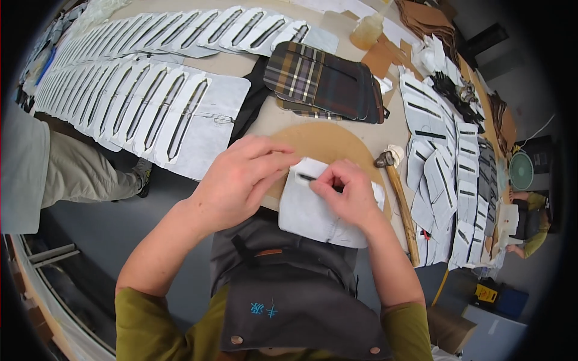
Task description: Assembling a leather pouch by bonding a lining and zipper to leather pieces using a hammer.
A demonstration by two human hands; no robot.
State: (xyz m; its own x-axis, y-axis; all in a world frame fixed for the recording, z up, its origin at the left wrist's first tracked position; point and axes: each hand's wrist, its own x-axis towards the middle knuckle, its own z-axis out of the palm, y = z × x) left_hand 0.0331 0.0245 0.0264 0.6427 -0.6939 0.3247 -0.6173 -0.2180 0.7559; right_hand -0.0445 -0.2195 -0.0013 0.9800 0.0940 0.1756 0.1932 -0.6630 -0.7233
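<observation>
A white-backed fabric panel [307, 207] with a narrow dark slot [306, 177] framed in white lies partly on a round tan board [322, 137] and reaches over its near edge. My right hand [349, 192] rests on the panel, thumb and forefinger pinched at the right end of the slot; what is between the fingertips is hidden. My left hand [244, 174] is held at the panel's upper left corner, fingers stretched out, with nothing visible in it. Right of the board lies a hammer [397, 192] with a wooden handle.
Overlapping rows of similar slotted panels [205, 135] cover the table's left side; more panels [433, 162] lie at right. A stack of plaid fabric pieces [322, 78] sits beyond the board. One person's trousered leg [90, 165] stands at left; another person [533, 222] is at far right.
</observation>
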